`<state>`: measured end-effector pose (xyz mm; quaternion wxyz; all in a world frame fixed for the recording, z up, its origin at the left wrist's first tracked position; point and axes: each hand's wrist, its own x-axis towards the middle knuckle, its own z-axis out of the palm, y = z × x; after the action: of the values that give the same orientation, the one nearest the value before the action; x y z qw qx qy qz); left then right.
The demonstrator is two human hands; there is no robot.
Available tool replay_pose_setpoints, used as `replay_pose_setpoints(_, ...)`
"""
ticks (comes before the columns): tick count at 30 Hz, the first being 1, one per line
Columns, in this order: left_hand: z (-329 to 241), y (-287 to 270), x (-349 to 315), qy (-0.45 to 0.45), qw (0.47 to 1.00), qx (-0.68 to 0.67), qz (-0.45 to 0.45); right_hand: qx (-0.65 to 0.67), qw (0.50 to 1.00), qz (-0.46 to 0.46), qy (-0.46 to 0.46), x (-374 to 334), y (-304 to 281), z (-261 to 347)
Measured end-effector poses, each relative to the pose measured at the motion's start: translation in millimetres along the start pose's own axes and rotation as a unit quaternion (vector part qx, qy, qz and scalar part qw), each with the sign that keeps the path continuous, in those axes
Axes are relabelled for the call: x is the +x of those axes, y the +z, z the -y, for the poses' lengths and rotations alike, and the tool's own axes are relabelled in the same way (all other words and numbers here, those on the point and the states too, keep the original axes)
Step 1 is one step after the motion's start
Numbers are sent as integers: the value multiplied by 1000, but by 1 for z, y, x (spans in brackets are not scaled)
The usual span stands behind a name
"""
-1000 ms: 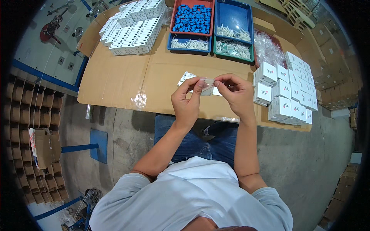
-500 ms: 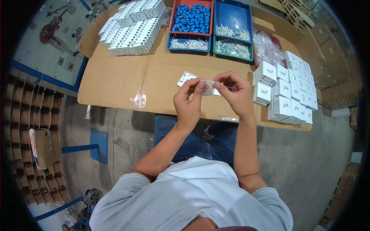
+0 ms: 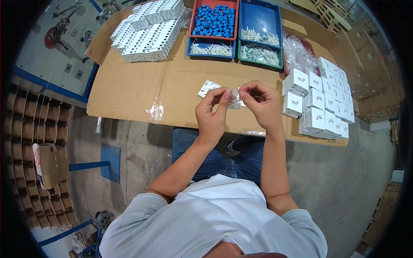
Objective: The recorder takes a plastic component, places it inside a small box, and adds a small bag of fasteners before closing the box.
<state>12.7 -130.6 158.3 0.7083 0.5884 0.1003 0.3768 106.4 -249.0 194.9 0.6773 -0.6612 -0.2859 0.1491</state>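
Note:
Above the front part of the cardboard-covered table (image 3: 124, 99), a small clear plastic bag (image 3: 234, 103) is pinched at its upper edge. My left hand (image 3: 214, 112) grips its left side between thumb and forefinger. At its right side the thumb and fingers of my right hand (image 3: 263, 106) are closed on it too. What the bag contains, if anything, I cannot make out. Just beyond my left fingers lies a flat white piece with dark marks (image 3: 208, 87), partly covered by the hand. A white edge shows beside my right fingertips, mostly hidden.
White boxes (image 3: 317, 102) are stacked at the right. Blocks of white units with dark holes (image 3: 148, 32) stand far left. Trays at the back hold blue parts (image 3: 214, 20) and white plugs (image 3: 260, 53). Crumpled clear bags (image 3: 299, 51) fill a red tray.
My left hand has shifted slightly right, closer to my right hand. The plastic between them has bunched and tilted; the right hand has barely moved.

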Motion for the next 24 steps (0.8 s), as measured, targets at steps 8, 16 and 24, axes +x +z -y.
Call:
replay_pose_setpoints(8,-2,-1,2,-18,1000,-16,13,5,1000,6,-12,0,0,-1)
replay_pose_setpoints(16,1,-2,2,-25,997,-59,31,-3,1000,18,-7,0,1,-3)
replay_pose_setpoints(24,-1,-4,1,-29,998,-45,41,10,1000,14,-6,-1,4,-3)
